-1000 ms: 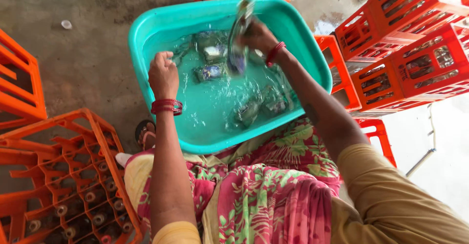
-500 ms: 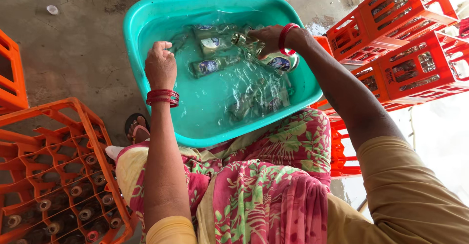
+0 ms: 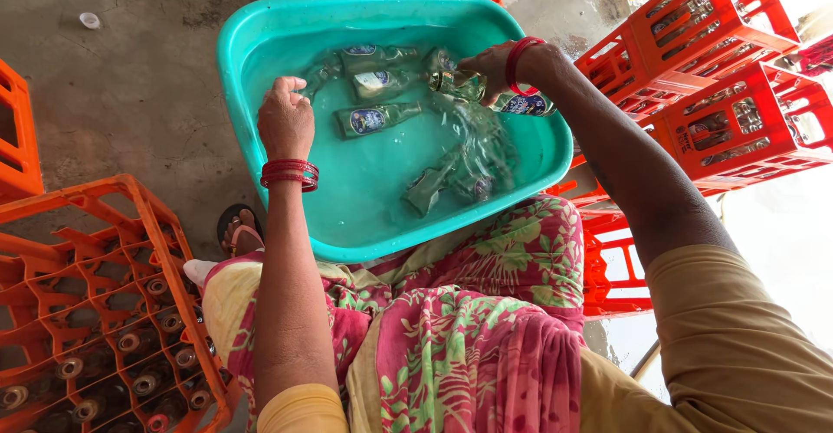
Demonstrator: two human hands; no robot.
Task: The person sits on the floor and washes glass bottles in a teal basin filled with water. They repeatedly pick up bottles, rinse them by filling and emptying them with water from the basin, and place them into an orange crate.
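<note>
A turquoise plastic tub (image 3: 260, 95) of water sits in front of my knees with several glass bottles (image 3: 375, 119) lying in it. My right hand (image 3: 488, 62), with red bangles at the wrist, is shut on a glass bottle (image 3: 508, 96) held on its side at the tub's right part, just at the water. My left hand (image 3: 285, 122), also with red bangles, hovers over the left side of the tub with fingers curled downward; I cannot see anything in it.
An orange crate (image 3: 95, 311) with several bottles standing in it is at my lower left. Red crates (image 3: 720, 77) with bottles stack on the right, another orange crate (image 3: 19, 129) at far left. Concrete floor (image 3: 130, 68) surrounds the tub.
My right hand has lowered the bottle from upright above the water to lying sideways in the tub at the right. My left hand has stayed over the left side.
</note>
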